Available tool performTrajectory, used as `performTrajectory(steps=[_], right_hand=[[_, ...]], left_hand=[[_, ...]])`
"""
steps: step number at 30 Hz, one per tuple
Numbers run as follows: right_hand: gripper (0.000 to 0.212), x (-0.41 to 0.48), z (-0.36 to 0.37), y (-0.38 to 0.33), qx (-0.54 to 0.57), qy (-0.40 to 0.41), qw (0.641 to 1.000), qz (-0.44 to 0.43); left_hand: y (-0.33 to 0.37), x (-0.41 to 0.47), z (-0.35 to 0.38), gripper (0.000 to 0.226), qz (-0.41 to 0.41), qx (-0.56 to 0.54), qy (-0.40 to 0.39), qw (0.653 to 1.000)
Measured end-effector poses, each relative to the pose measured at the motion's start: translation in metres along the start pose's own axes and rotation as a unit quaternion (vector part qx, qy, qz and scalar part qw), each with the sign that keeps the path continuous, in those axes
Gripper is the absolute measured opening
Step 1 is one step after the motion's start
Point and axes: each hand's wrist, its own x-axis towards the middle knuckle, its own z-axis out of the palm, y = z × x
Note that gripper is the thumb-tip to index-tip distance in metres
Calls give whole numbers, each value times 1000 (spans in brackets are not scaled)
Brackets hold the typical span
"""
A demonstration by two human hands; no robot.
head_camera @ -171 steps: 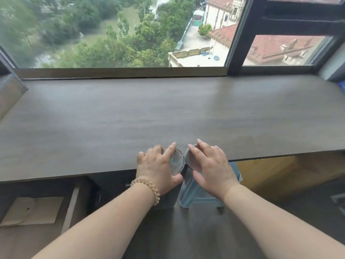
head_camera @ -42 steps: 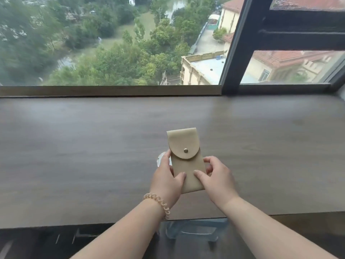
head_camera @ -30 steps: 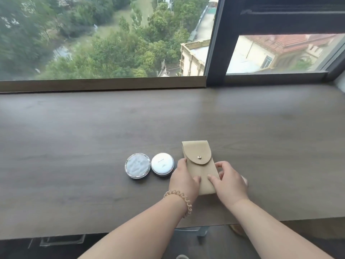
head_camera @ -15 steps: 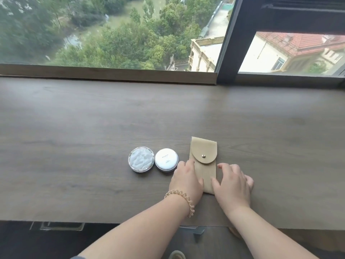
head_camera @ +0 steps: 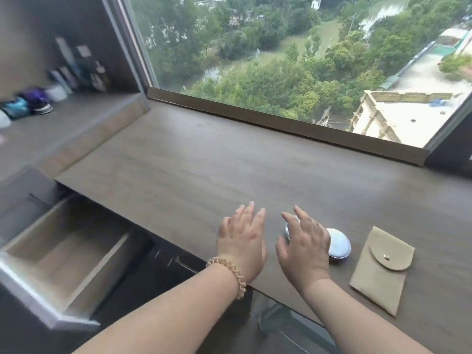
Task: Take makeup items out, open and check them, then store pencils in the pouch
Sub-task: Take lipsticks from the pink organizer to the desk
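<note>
A beige pouch (head_camera: pixel 381 269) with a snapped flap lies flat on the dark wooden desk (head_camera: pixel 204 162), near its front edge at the right. Left of it sits a round white compact (head_camera: pixel 338 242); a second silvery compact (head_camera: pixel 290 226) is mostly hidden under my right hand. My right hand (head_camera: pixel 304 246) hovers over the compacts with fingers spread and relaxed, holding nothing. My left hand (head_camera: pixel 242 241), with a coil bracelet on the wrist, is over bare desk to the left, fingers straight, holding nothing. No pencils are in view.
An open wooden drawer (head_camera: pixel 63 254) juts out below the desk at the left. A raised shelf (head_camera: pixel 63 116) at the far left carries several bottles and jars. A large window (head_camera: pixel 281 60) runs along the back of the desk.
Both hands have let go of the pouch, which now lies alone on the desk. The hands and the view have swung left, bringing the open drawer and the shelf into sight.
</note>
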Motion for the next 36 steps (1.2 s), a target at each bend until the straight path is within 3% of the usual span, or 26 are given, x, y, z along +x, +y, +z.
performTrajectory(steps=[8,18,26,36], right_hand=[[58,-10,33,-196,19,-62,988,-142],[52,-69,100,-467,89,-103,948,-286],[55,-37,132,-579,98,-110,916,-374],[60,42,219,-679,82,-162,833,-523]], left_hand=[[-177,-87,-67,65,-170,23,44,984],[-417,-214,-139,62,-283,10,128,950],[-515,-211,-161,64,-336,1,165,927],[-611,-171,-161,66,-470,8,182,863]])
